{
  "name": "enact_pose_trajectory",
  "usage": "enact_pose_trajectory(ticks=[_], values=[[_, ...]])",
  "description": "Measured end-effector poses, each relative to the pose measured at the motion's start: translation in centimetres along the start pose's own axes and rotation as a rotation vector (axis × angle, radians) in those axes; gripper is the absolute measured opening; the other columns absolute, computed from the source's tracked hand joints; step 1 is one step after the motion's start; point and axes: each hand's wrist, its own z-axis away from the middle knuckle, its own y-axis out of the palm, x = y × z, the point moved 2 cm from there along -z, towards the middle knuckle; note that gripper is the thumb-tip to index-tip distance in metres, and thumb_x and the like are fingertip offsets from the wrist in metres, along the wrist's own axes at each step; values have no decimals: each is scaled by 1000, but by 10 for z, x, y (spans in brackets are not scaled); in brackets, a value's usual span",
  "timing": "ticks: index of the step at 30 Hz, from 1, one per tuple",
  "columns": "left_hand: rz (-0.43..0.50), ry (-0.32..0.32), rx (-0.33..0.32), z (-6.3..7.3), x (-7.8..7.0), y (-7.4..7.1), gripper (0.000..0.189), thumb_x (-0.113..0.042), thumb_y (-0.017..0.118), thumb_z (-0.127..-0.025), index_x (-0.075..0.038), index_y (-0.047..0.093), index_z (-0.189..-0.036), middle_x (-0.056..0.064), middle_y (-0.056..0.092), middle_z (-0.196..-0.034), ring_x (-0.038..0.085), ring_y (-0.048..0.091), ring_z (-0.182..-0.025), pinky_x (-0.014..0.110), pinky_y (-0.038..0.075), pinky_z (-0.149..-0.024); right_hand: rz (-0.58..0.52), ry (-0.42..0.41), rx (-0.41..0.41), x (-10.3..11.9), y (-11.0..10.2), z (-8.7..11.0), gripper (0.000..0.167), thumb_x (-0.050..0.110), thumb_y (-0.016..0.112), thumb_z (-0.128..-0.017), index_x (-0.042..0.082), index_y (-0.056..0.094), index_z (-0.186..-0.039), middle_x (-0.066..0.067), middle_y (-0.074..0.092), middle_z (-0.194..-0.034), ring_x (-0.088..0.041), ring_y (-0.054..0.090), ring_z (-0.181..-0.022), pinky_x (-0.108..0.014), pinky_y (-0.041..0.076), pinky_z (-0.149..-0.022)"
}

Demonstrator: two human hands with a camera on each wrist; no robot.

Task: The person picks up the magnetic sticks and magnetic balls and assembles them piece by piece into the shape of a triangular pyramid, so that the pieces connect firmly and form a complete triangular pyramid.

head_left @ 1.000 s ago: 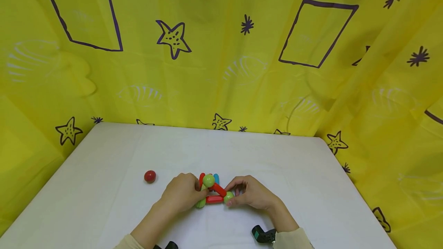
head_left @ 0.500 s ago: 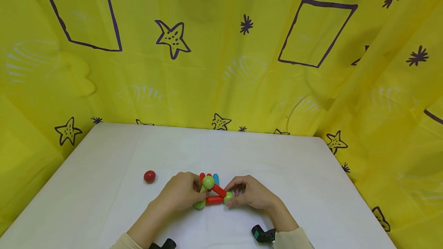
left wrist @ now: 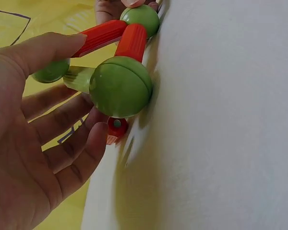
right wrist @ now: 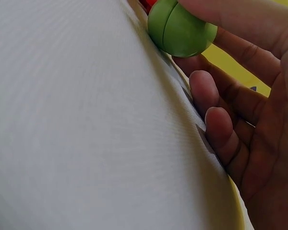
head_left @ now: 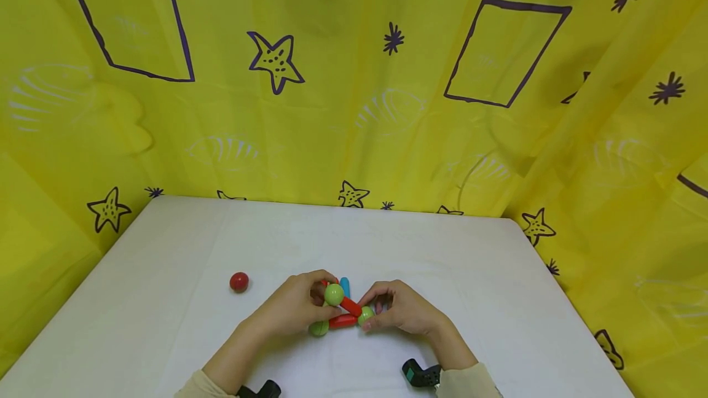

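A triangle of magnetic building rods and green balls stands between my hands. Its upper green ball [head_left: 334, 295] is at the left hand [head_left: 295, 304], whose thumb and index finger curl about it. In the left wrist view, the thumb lies along a red rod [left wrist: 102, 37] beside that ball. The lower left green ball [left wrist: 120, 86] is near the other fingers, joined to a pale green rod [left wrist: 79, 78]. My right hand [head_left: 406, 309] pinches the right green ball [right wrist: 180, 29] close to the table. A lower red rod [head_left: 343, 320] spans the two lower balls.
Behind the triangle, a blue rod [head_left: 345, 287] and red rod ends show, partly hidden by the left hand. Off to the left lies a loose red ball [head_left: 239, 282]. Black devices [head_left: 421, 374] sit by both wrists. Yellow patterned curtain [head_left: 332, 128] surrounds the white table [head_left: 431, 250].
My left index finger has come forward over the upper ball and covers more of the red rods behind. That ball has tipped slightly lower. The right hand keeps its hold.
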Motion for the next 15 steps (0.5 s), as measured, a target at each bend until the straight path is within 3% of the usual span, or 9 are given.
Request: enact_pose_trajectory(ticks=[5,10,15], values=[[26,13,16,-1,1,0,42,-40,81,-89,-19,69,-123,-11,72,-94,10,66,-89,27,54,-80,3,4,2,1,0,0,32,10,92,-76,9,78,-105,-28,60,-89,-8,54,-76,-20,46,-68],[8,18,-9,0,1,2,37,-50,79,-89,-27,69,-117,-11,69,-92,11,64,-86,26,52,-76,6,11,2,1,0,0,31,11,92,-76,9,78,-104,-28,60,-89,-8,54,-76,-20,46,-68],[-2,27,-42,-1,-1,5,29,-50,78,-90,-30,69,-109,-13,69,-88,10,64,-83,25,51,-76,4,12,-1,0,-1,0,31,11,92,-76,9,77,-104,-29,59,-88,-8,54,-76,-20,46,-68]])
